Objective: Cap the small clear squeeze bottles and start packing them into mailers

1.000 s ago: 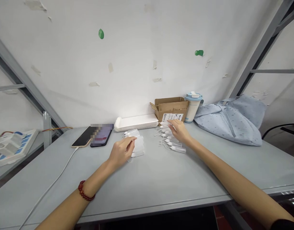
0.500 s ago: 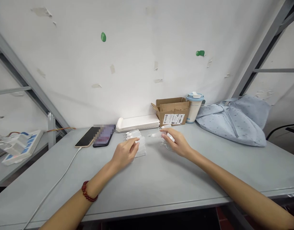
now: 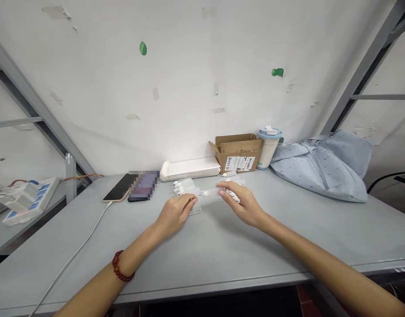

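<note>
A translucent white plastic tube-like piece (image 3: 209, 193) with a thin cord at its narrow end hangs level above the table, between my hands. Its wide end is held between the thumb and fingers of my right hand (image 3: 243, 200). My left hand (image 3: 176, 213), wearing a red bead bracelet, is closed in a pinch at the cord end. Behind the left fingers lies a row of similar clear pieces (image 3: 185, 185), their white ends and loops to the left. More such pieces (image 3: 229, 175) lie beyond my right hand, partly hidden by it.
A white flat stack (image 3: 191, 168), an open cardboard box (image 3: 238, 158) and a lidded cup (image 3: 268, 149) stand along the wall. A blue cloth bag (image 3: 321, 169) lies right. Two phones (image 3: 121, 187) with a white cable (image 3: 80, 248) and a power strip (image 3: 34, 202) are left.
My right hand has brought the translucent piece left and slightly nearer to me. My left hand has moved slightly right, and its fingertips now meet the cord end.
</note>
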Action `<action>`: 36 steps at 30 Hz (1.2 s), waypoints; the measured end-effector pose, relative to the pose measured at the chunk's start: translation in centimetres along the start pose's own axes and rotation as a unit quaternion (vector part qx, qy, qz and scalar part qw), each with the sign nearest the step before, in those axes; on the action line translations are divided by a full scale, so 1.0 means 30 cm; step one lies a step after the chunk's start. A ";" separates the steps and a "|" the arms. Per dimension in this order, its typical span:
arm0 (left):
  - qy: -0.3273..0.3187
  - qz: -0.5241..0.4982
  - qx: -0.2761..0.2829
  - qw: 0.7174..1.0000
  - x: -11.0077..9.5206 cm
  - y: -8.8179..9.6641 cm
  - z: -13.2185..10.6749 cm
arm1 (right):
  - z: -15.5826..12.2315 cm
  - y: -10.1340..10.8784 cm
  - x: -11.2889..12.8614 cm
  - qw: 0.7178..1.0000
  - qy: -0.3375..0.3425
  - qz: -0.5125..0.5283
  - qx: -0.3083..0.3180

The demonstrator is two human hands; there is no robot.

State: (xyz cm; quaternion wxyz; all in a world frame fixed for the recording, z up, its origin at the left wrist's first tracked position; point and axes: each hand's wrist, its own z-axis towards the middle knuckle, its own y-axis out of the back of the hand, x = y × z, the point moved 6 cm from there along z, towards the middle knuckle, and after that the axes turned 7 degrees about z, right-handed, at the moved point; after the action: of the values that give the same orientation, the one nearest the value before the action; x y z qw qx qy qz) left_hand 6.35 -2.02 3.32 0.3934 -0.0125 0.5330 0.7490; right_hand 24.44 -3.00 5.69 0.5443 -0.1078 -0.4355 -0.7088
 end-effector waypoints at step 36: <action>0.121 -0.271 0.093 0.950 -0.006 -0.005 0.013 | 0.003 -0.007 0.022 1.000 0.001 -0.001 0.015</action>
State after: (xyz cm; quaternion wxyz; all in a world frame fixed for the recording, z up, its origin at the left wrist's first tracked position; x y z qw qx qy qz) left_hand 6.72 -1.80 3.45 0.5135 -0.2103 0.6206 0.5540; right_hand 23.98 -3.37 6.03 0.5455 -0.0982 -0.4459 -0.7029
